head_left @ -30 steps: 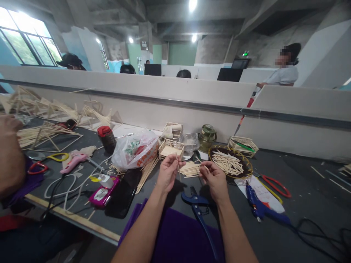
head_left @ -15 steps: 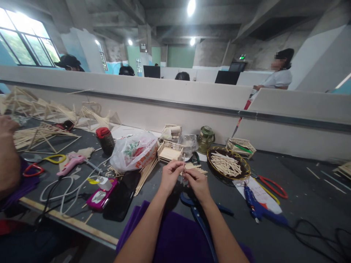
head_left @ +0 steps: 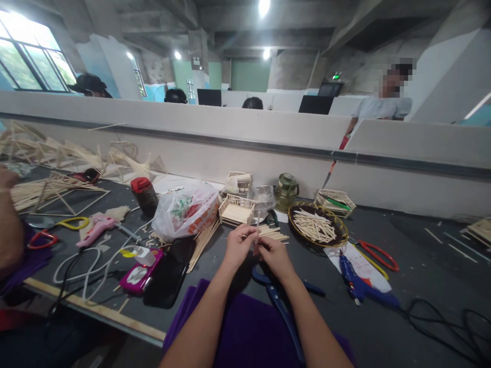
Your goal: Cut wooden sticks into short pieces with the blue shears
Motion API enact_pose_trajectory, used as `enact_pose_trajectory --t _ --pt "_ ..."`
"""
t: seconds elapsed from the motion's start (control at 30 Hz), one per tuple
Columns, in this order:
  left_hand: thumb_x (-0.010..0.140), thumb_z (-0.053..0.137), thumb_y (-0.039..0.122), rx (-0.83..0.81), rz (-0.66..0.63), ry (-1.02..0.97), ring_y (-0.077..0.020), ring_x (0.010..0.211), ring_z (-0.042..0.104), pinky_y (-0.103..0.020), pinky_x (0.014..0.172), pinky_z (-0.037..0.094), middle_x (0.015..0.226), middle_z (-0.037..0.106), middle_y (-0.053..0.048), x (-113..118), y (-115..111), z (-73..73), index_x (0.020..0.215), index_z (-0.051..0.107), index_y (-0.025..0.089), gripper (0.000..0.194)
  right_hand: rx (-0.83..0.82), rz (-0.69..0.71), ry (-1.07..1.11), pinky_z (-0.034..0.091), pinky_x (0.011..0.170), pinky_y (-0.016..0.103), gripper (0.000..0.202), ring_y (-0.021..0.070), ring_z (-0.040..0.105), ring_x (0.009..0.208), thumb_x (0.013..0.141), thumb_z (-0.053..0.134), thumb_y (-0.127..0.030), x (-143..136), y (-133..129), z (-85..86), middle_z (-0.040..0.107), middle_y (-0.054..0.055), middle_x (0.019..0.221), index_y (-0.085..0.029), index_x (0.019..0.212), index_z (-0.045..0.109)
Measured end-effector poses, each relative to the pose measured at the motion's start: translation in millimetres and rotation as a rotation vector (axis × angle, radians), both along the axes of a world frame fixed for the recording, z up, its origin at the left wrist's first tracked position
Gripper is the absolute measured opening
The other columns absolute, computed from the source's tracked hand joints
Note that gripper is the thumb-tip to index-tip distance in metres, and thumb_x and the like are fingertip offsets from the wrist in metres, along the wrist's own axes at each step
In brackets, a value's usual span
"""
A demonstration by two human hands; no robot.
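Note:
My left hand (head_left: pixel 240 245) and my right hand (head_left: pixel 274 254) meet in front of me, both closed in a pinch. Between their fingertips a thin pale stick (head_left: pixel 258 220) stands nearly upright; its lower part is mostly covered by the fingers. Just beyond the hands lie loose wooden sticks (head_left: pixel 274 233) and a small wooden stick model with railings (head_left: pixel 237 212). Under my right forearm rests a blue-handled tool (head_left: pixel 282 312), partly hidden, so its kind is unclear.
Right of my hands are a basket of short sticks (head_left: pixel 316 227), red-handled scissors (head_left: pixel 379 255) and a blue glue gun (head_left: pixel 355 286). A phone (head_left: pixel 169 278), a pink power strip (head_left: pixel 140 273) and a plastic bag (head_left: pixel 184 212) lie left. A co-worker's arm (head_left: pixel 9 225) shows at far left.
My hands keep hold of the stick with only slight finger movement. The view shifts a little. Behind the partition, the standing person on the right has changed posture.

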State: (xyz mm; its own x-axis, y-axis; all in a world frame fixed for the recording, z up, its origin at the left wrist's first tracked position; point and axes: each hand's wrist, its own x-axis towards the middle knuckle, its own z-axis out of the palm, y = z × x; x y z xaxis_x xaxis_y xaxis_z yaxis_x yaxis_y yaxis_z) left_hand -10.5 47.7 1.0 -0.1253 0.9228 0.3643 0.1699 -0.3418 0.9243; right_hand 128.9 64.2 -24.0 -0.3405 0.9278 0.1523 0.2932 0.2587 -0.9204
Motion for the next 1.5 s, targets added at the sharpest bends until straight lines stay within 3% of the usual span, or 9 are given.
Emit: enact_pose_trajectory --t 0.3,1.0,1.1,1.27,1.5 --pt "0.073 0.064 0.024 -0.049 -0.012 -0.067 -0.0155 0.07 0.061 -0.024 0.066 0.046 0.077 0.069 -0.005 0.4 1.3 -2.8 0.077 0.073 0.015 0.013 -0.004 0.017 0.025 0.05 0.05 0.025 0.018 0.0167 0.064 0.06 0.075 0.05 -0.022 0.7 1.8 -5.9 0.069 0.0 0.069 -0.021 0.076 0.067" --pt "0.071 0.069 0.025 -0.032 -0.008 -0.115 -0.0183 0.078 0.064 -0.026 0.073 0.047 0.081 0.072 -0.008 -0.3 2.9 -3.2 0.078 0.076 0.015 0.014 -0.013 0.031 0.058 0.049 0.054 0.025 0.014 0.0141 0.06 0.056 0.076 0.052 -0.022 -0.7 0.4 -5.2 0.065 0.0 0.064 -0.018 0.072 0.065" --pt "0.069 0.072 0.029 -0.082 0.012 -0.241 -0.0153 0.071 0.062 -0.024 0.067 0.046 0.078 0.071 -0.006 -2.1 2.9 0.5 0.08 0.076 0.014 0.018 -0.108 0.066 0.174 0.047 0.051 0.024 0.012 0.0118 0.055 0.049 0.075 0.061 -0.029 -1.1 -2.0 0.5 0.061 -0.002 0.056 -0.018 0.074 0.066" --pt "0.056 0.082 0.034 -0.278 0.023 -0.606 -0.0093 0.056 0.056 -0.022 0.058 0.047 0.068 0.068 -0.003 -7.3 3.4 4.2 0.077 0.073 0.012 0.031 -0.388 0.15 0.387 0.035 0.037 0.017 0.029 0.0059 0.043 0.038 0.07 0.072 -0.04 2.6 -6.5 14.1 0.055 -0.005 0.05 -0.015 0.083 0.068" --pt "0.047 0.086 0.032 -0.364 0.021 -0.696 -0.009 0.054 0.056 -0.022 0.055 0.048 0.066 0.067 -0.003 -6.3 4.3 4.9 0.073 0.072 0.01 0.037 -0.523 0.22 0.461 0.034 0.035 0.014 0.03 0.0042 0.045 0.038 0.068 0.076 -0.039 5.3 -8.9 18.0 0.058 -0.002 0.052 -0.012 0.079 0.067"
